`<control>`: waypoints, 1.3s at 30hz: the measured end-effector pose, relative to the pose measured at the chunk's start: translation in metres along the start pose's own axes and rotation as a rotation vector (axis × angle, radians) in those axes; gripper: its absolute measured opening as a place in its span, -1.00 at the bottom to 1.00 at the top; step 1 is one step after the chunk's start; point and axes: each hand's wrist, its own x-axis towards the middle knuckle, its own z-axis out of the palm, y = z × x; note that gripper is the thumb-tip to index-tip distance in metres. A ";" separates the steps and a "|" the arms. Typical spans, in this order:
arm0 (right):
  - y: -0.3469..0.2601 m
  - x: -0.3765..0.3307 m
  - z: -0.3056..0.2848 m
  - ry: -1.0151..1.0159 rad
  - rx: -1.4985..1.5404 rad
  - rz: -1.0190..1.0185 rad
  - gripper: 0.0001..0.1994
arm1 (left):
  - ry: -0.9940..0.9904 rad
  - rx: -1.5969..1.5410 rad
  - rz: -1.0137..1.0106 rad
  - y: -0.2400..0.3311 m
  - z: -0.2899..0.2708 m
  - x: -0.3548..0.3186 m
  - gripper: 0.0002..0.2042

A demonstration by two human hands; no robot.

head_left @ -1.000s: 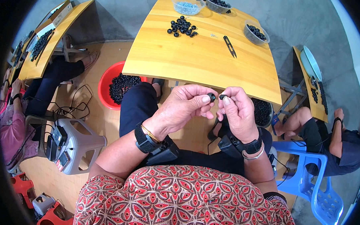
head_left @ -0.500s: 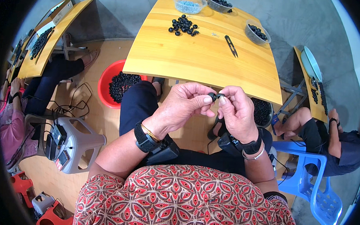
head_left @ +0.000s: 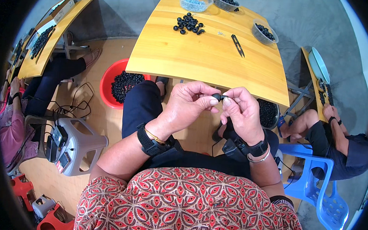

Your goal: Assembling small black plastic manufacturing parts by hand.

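Observation:
In front of the table's near edge, my left hand [head_left: 186,105] pinches a small round black piece [head_left: 216,96] between thumb and forefinger. My right hand [head_left: 244,115] is closed beside it, thumb and finger gripping a smaller black piece [head_left: 224,98] against the first one. Fingertips cover much of both, so I cannot tell how they join. On the wooden table [head_left: 207,54] lies a loose pile of similar round black pieces [head_left: 189,23]. Black thread snips [head_left: 237,45] rest to the right of the pile, near a few tiny pale bits [head_left: 221,33].
Clear bowls of black pieces [head_left: 263,32] and of small bluish transparent bits [head_left: 193,4] stand on the table. A red basin [head_left: 106,85] of black pieces sits on the floor at left. People work at both sides, by a grey stool [head_left: 82,141] and a blue chair [head_left: 308,178].
My hands stay in almost the same spot, still pinching the black pieces, with only slight finger movement. The person at right has moved their hands forward to their table.

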 end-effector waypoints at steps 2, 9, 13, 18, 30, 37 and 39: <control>-0.001 0.000 0.001 -0.007 0.063 0.023 -0.93 | 0.003 0.044 0.039 -0.001 0.000 0.000 -0.87; -0.001 0.001 -0.002 -0.095 0.294 0.107 -0.93 | -0.024 0.082 0.104 0.000 0.000 -0.002 -0.85; 0.004 0.005 -0.005 -0.185 0.454 0.175 -0.93 | -0.093 0.062 0.148 -0.001 -0.003 -0.002 -0.83; 0.013 0.006 -0.004 -0.185 0.445 0.125 -0.91 | -0.121 0.038 0.105 0.000 -0.006 0.000 -0.82; -0.001 0.004 -0.005 -0.177 0.292 0.092 -0.77 | -0.046 -0.105 -0.041 0.006 -0.003 0.005 -0.93; -0.002 0.003 -0.006 -0.188 0.074 0.012 -0.63 | -0.047 -0.176 -0.149 0.009 0.000 0.008 -0.91; -0.003 0.003 -0.003 -0.170 0.023 -0.045 -0.66 | -0.094 -0.227 -0.162 0.007 -0.003 0.009 -0.89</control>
